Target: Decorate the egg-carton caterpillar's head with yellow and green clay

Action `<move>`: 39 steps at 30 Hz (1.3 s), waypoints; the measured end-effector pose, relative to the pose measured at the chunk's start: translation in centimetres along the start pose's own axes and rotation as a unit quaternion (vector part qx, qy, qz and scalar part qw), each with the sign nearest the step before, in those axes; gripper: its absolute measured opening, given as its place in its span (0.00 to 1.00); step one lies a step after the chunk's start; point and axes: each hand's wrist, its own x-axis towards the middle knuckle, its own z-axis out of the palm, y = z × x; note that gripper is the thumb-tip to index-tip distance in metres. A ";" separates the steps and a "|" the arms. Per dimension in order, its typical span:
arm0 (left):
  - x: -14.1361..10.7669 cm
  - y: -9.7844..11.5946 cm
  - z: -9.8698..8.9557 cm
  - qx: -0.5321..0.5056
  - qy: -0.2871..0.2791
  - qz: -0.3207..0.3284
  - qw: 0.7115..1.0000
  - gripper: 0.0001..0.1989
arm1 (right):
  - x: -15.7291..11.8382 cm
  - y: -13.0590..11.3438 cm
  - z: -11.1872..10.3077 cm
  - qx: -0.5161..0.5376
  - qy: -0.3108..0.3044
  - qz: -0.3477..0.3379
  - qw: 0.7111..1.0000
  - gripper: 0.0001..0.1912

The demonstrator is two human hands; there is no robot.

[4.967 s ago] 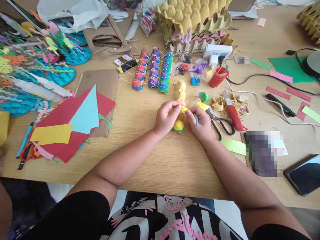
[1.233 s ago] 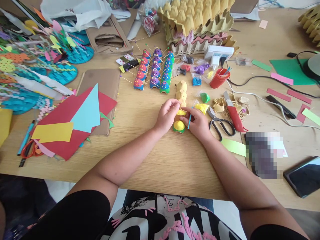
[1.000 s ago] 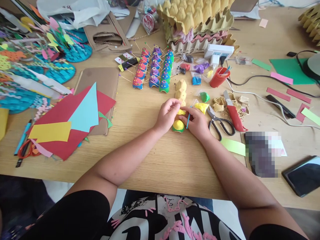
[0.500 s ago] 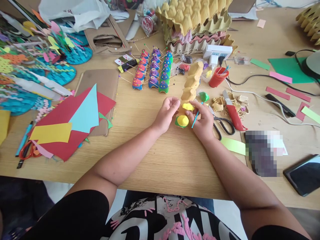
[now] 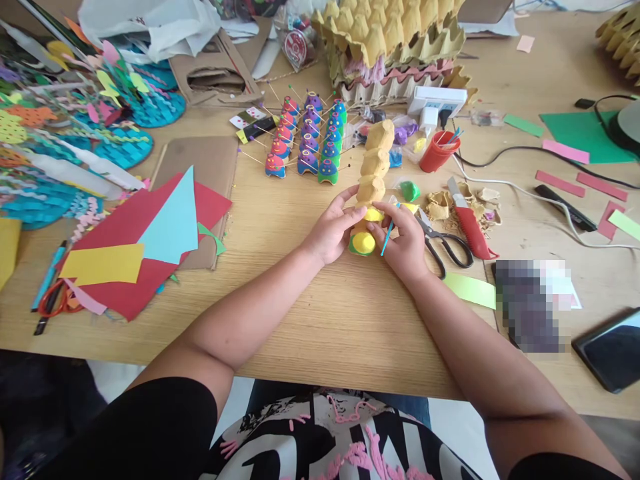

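A strip of brown egg-carton cups [image 5: 375, 163] is tilted up off the table, its far end raised. The nearest cup is covered in yellow clay with a green rim [image 5: 362, 243], and the second cup has yellow clay [image 5: 373, 215] on it. My left hand [image 5: 332, 231] grips the strip from the left side. My right hand [image 5: 403, 239] presses the strip from the right, with a thin blue stick [image 5: 387, 235] held between its fingers.
Several painted cups on sticks [image 5: 310, 141] stand behind. Black scissors [image 5: 444, 243], a red knife [image 5: 469, 223], a red cup [image 5: 436, 154], clay bags and egg trays [image 5: 395, 47] lie to the right and back. Coloured paper sheets [image 5: 145, 243] lie left; a phone [image 5: 607, 348] lies right.
The egg-carton strip lay flat on the table a second ago; both hands have lifted and tilted it so that its far end points up. The blue stick stays in my right hand.
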 end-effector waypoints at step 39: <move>-0.1 0.4 -0.6 0.006 -0.050 -0.012 0.999 0.34 | 0.1 0.8 1.0 0.409 -0.077 0.228 0.880 0.30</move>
